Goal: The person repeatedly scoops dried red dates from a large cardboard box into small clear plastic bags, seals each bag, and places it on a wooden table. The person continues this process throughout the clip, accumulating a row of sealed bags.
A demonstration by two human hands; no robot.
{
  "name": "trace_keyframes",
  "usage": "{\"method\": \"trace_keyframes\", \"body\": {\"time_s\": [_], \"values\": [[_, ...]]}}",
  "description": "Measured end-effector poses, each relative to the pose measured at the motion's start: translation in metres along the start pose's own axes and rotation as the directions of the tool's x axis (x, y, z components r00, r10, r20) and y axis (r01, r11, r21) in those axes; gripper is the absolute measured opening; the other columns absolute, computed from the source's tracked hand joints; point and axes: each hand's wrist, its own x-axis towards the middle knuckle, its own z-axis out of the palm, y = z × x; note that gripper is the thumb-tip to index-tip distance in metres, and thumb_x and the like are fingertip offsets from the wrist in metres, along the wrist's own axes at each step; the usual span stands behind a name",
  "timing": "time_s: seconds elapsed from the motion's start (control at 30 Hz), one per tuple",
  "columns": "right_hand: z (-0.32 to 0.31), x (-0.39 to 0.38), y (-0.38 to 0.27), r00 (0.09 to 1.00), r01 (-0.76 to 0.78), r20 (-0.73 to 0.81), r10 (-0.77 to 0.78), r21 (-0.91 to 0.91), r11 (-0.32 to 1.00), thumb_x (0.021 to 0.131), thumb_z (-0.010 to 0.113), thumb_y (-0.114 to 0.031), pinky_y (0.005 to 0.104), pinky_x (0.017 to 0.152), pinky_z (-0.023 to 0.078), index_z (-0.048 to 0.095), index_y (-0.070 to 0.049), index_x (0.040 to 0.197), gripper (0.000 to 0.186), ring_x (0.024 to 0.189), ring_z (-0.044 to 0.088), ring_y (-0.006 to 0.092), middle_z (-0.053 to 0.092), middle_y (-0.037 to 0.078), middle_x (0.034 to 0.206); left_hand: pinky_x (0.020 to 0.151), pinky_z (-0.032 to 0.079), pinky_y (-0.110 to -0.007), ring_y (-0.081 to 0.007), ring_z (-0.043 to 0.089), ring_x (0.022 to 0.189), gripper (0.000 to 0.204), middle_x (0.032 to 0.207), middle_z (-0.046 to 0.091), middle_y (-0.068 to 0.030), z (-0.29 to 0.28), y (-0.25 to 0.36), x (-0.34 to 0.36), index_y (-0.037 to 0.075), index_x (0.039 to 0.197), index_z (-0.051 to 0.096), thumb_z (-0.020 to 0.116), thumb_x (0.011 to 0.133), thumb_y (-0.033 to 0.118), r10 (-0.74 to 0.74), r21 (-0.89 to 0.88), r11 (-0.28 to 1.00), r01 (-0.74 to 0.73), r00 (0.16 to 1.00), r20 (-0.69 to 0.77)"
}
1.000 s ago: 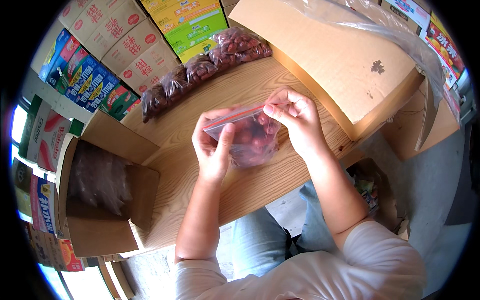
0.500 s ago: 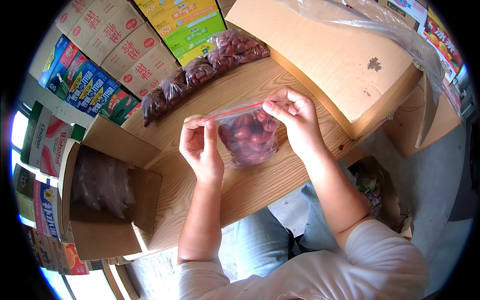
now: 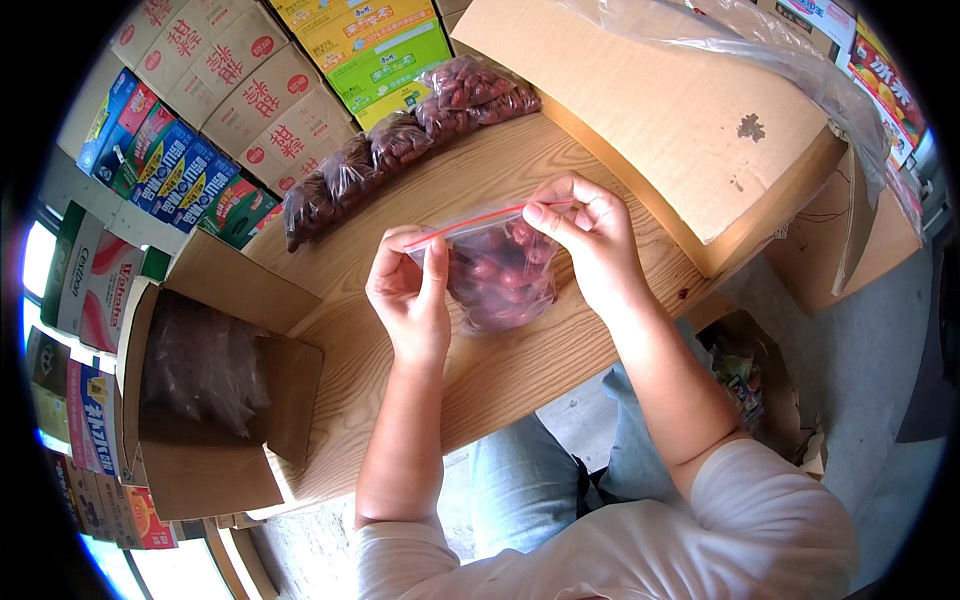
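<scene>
A clear zip bag of red dates [image 3: 500,279] with a red seal strip hangs upright just over the wooden tabletop [image 3: 510,380]. My left hand [image 3: 410,295] pinches its top left corner between thumb and fingers. My right hand [image 3: 590,240] pinches the top right end of the strip, thumb in front. Behind the bag, several filled bags of dark red dates [image 3: 400,145] lie in a row along the table's back edge.
An open carton [image 3: 205,470] holding loose clear plastic [image 3: 200,365] is at left. A large cardboard box [image 3: 660,130] with plastic sheeting occupies the right. Stacked cartons [image 3: 240,90] line the back and left. My legs [image 3: 510,480] are under the table's front edge.
My left fingers moved outward to the bag's corner, then slightly back inward. The bag's front now shows more fully between my hands; my right hand has barely moved.
</scene>
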Motion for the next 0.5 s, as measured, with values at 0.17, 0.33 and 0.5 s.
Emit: {"method": "trace_keyframes", "body": {"time_s": [0.17,0.33,0.5], "values": [[0.0006,-0.0008,-0.001,1.0,0.001,0.011,-0.001,0.004,1.0,0.087,0.066,-0.003,0.0245,0.069,0.051,0.063,-0.001,0.087,0.004,0.073,0.062,0.0106,0.066,0.006,0.081,0.069,0.044,-0.023,-0.0091,0.054,0.077,0.007,0.092,0.057,-0.0028,0.0036,0.0049,0.0024,0.002,0.091,0.06,0.066,0.088,0.003,-0.047,0.029,0.999,0.046,0.998,0.045],[0.0022,-0.001,-0.002,0.999,0.014,0.029,-0.014,0.001,1.0,0.086,0.067,-0.001,0.0245,0.069,0.052,0.061,0.0,0.087,0.006,0.074,0.064,0.0115,0.066,0.007,0.081,0.073,0.044,-0.023,-0.0102,0.055,0.081,0.007,0.092,0.058,-0.0041,-0.0023,-0.0003,-0.0009,0.001,0.088,0.061,0.067,0.088,0.004,-0.052,0.091,0.995,0.046,0.997,0.063],[0.0019,-0.0018,-0.0033,0.999,0.016,0.047,-0.016,-0.017,1.0,0.086,0.068,0.0,0.025,0.069,0.053,0.06,0.0,0.087,0.008,0.075,0.065,0.0121,0.066,0.008,0.081,0.074,0.044,-0.024,-0.0106,0.055,0.081,0.007,0.092,0.059,-0.0045,0.0051,0.0074,0.002,0.001,0.088,0.062,0.068,0.087,0.004,-0.044,0.064,0.997,0.04,0.996,0.073]]}}
